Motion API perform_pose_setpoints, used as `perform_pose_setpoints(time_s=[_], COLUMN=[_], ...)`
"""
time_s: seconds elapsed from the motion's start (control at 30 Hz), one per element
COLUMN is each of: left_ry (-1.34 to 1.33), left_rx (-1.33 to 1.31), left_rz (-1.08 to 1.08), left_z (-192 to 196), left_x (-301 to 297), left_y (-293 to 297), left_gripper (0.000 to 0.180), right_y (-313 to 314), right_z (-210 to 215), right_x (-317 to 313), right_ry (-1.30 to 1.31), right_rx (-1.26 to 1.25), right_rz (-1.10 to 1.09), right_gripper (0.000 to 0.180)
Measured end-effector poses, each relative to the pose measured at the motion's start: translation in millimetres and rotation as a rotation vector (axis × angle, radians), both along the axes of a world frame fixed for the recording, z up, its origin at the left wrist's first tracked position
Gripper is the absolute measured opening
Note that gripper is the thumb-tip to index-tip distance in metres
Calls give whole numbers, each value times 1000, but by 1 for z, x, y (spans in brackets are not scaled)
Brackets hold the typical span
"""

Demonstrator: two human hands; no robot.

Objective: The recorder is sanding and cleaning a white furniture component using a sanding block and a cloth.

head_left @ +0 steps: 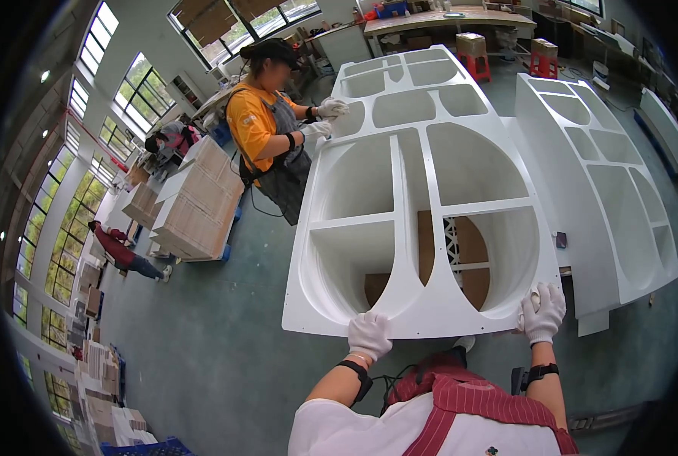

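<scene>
A large white cabinet frame (411, 323) stands in front of me, with curved and straight openings in its face and dividers between them. Through the nearest openings, brown board and a white lattice piece show inside. My left hand (369, 335), in a white glove, is closed over the near edge, left of its middle. At the near right corner my right hand (543, 313), also gloved, has its fingers curled around the edge. The undersides of both grips are hidden. A co-worker in an orange shirt (251, 125) has gloved hands at the frame's far left side.
A second white cabinet frame (594, 251) stands close on the right. Pale stacked boxes or panels (194, 205) sit left of the co-worker. Red stools (473, 57) and a workbench (445, 21) are at the back. Another person (130, 254) is far left.
</scene>
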State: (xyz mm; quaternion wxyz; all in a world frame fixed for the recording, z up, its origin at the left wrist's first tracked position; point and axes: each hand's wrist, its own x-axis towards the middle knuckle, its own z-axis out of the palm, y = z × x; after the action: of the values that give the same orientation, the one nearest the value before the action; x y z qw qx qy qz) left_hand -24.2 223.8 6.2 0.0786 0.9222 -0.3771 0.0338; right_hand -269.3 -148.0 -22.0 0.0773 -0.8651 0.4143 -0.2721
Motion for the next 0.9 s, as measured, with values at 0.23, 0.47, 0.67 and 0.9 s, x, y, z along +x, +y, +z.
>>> perform_pose_setpoints(time_s=[0.23,0.47,0.67,0.9], left_ry=[-123,-144,4,-96], left_rx=[-137,-166,52,-62], left_rz=[-85,-113,-10,-41], left_z=[-8,-8,-11,-13], left_x=[2,2,2,1], left_y=[2,4,5,-1], left_gripper=[47,45,29,35], right_y=[-1,1,1,7], right_z=[-2,-1,2,17], right_x=[0,-1,1,1], right_ry=[14,-2,-12,-40], right_rx=[5,-9,2,25], right_rz=[-15,-12,5,-15], right_gripper=[52,52,51,50])
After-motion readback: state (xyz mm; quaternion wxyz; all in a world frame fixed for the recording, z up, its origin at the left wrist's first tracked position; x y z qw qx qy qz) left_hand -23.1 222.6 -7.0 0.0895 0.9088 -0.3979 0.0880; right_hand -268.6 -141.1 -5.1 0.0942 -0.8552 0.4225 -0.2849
